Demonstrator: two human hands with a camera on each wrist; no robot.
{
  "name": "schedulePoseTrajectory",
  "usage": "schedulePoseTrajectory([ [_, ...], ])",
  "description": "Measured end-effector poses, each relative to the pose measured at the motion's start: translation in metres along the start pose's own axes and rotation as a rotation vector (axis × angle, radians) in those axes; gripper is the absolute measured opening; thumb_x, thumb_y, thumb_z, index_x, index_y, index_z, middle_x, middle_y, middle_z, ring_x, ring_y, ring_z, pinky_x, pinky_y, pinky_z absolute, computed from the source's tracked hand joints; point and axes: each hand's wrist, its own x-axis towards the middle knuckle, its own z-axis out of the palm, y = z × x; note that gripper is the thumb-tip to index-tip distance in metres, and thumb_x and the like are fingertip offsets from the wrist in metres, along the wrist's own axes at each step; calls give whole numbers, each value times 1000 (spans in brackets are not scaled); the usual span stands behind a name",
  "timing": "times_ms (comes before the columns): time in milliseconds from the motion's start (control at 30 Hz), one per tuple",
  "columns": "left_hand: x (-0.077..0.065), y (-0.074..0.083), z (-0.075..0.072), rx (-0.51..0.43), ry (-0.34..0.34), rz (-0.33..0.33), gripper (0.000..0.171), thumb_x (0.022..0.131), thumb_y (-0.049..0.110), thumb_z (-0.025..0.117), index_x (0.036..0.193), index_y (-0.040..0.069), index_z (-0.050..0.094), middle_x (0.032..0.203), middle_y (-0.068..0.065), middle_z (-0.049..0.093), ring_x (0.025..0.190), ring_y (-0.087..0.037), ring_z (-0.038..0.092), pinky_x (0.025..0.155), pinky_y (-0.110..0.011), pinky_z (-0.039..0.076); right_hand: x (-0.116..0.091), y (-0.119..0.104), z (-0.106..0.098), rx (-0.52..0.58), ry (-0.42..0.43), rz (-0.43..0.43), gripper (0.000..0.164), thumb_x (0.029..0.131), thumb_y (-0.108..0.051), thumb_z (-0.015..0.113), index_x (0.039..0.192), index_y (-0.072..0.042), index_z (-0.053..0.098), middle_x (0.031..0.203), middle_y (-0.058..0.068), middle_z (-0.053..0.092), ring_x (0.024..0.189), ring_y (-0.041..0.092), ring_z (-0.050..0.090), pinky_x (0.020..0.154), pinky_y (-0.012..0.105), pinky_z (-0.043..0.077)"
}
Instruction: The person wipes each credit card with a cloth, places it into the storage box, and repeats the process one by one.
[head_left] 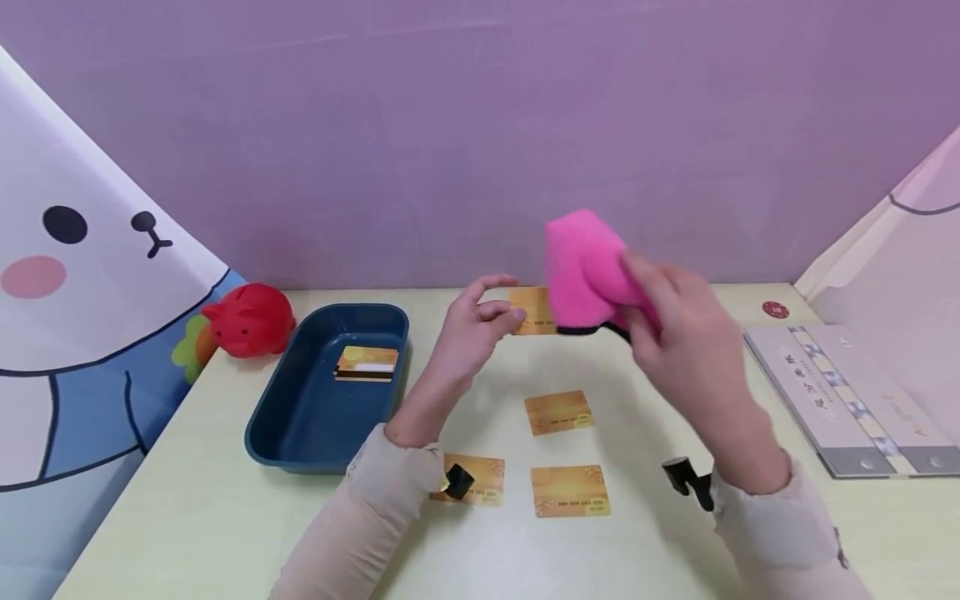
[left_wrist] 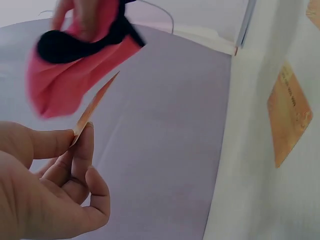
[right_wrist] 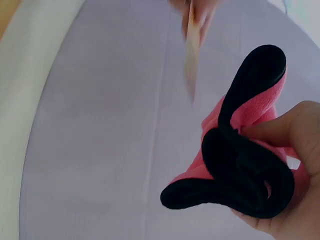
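Note:
My left hand (head_left: 467, 337) pinches a gold bank card (head_left: 531, 310) between thumb and fingers, raised above the table. In the left wrist view that card (left_wrist: 96, 104) appears nearly edge-on. Just to its right, my right hand (head_left: 693, 346) grips a folded pink cloth (head_left: 581, 271) with black edging. The cloth overlaps the card's right end in the head view; whether they touch, I cannot tell. Below lie a tilted gold card (head_left: 558, 412), another card (head_left: 572, 492) nearer me, and a third card (head_left: 483, 479) partly hidden by the left wrist's black mount.
A dark blue tray (head_left: 311, 429) on the left contains a small stack of gold cards (head_left: 367, 360). Behind it sits a red piggy bank (head_left: 249, 321). At right lie a grey-and-white flat case (head_left: 847, 400) and a red chip (head_left: 775, 310). A purple cloth backdrop (head_left: 450, 150) hangs behind.

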Motion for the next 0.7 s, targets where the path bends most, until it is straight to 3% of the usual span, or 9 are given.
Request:
schedulePoseTrajectory([
  [133,-4,-2,7,4,-18,69,34,96,-3,56,129,4,56,91,-6,65,81,-11,56,72,-24,45,-6,-20,14,51,-18,-156,47,83,-4,76,130,-6,66,106,23,69,93,40,65,74,52,57],
  [267,-9,-2,10,-14,-2,128,20,95,1,60,114,0,57,96,-2,54,88,-10,50,78,-23,45,-14,-30,26,42,-69,-217,46,83,-8,79,127,-6,67,108,18,69,96,38,66,77,49,56],
  [433,-11,1,10,-57,9,118,14,99,8,58,112,2,58,95,1,55,91,-9,51,79,-25,45,-17,-32,32,48,-84,-254,39,83,-10,80,120,-8,68,108,17,66,97,38,64,79,48,55],
  [700,-10,6,9,-22,21,87,12,100,10,57,110,3,58,97,-3,56,92,-13,51,77,-27,46,-15,-30,33,40,-72,-227,39,82,-11,81,119,-12,71,109,17,67,95,38,64,73,48,54],
])
